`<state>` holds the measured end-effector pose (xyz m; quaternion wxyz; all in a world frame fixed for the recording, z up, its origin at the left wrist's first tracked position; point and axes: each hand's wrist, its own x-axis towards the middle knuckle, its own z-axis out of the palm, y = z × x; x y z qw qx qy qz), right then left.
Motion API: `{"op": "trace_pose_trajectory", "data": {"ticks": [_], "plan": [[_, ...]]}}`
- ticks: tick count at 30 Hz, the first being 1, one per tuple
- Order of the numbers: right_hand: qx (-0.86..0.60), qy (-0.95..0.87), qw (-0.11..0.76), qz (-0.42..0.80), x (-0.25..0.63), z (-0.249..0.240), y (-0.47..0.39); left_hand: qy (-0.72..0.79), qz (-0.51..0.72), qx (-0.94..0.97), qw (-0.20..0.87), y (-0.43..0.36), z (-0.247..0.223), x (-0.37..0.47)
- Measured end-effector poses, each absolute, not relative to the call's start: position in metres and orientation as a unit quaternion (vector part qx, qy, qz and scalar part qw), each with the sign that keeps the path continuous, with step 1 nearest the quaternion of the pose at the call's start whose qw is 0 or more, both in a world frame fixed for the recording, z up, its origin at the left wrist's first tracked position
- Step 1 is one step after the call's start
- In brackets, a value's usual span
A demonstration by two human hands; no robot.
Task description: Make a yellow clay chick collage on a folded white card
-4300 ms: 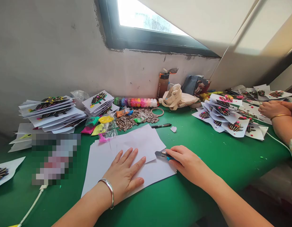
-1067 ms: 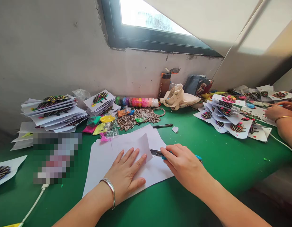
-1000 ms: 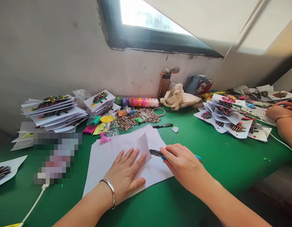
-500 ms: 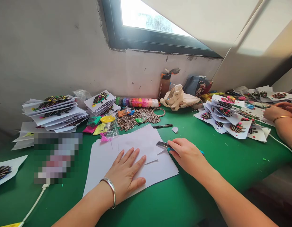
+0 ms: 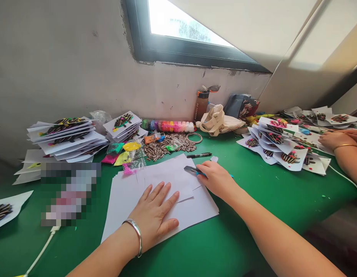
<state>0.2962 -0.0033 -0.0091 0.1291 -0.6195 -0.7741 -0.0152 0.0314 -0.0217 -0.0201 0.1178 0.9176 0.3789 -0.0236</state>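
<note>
My left hand [image 5: 156, 211] lies flat with spread fingers on a stack of white paper [image 5: 120, 209], pressing a smaller piece of white paper [image 5: 184, 192] on top. Short cut lines show in the sheet. In my right hand [image 5: 215, 177] is a utility knife [image 5: 192, 169] with a blue body, its blade out over the upper right part of the paper. Whether the tip touches the sheet I cannot tell. A black pen [image 5: 199, 155] and a small paper scrap [image 5: 214, 158] lie just beyond the stack.
Sunflower seeds [image 5: 158, 150], bags of coloured clay [image 5: 132, 146] and a tape roll [image 5: 194, 138] lie behind the paper. Stacks of seed-picture cards stand left [image 5: 71, 144] and right [image 5: 270, 142]. At far right are another person's hands [image 5: 337, 140]. A bottle [image 5: 201, 105] stands by the wall.
My right hand has moved left and slightly up with the utility knife, bringing the blade further over the paper. My left hand stays in place.
</note>
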Motion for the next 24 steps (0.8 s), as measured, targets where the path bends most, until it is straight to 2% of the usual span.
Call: {"op": "trace_pose_trajectory", "data": {"ticks": [12, 19, 24], "plan": [[-0.593, -0.782, 0.189, 0.021, 0.291, -0.015, -0.007, 0.378, -0.023, 0.917, 0.125, -0.021, -0.020, 0.032], [-0.537, -0.802, 0.260, -0.010, 0.288, -0.019, -0.016, 0.372, 0.008, 0.918, 0.133, -0.022, -0.021, 0.029], [-0.497, -0.822, 0.278, -0.024, 0.293, -0.021, -0.019, 0.406, 0.045, 0.901, 0.144, -0.024, -0.023, 0.030]]}}
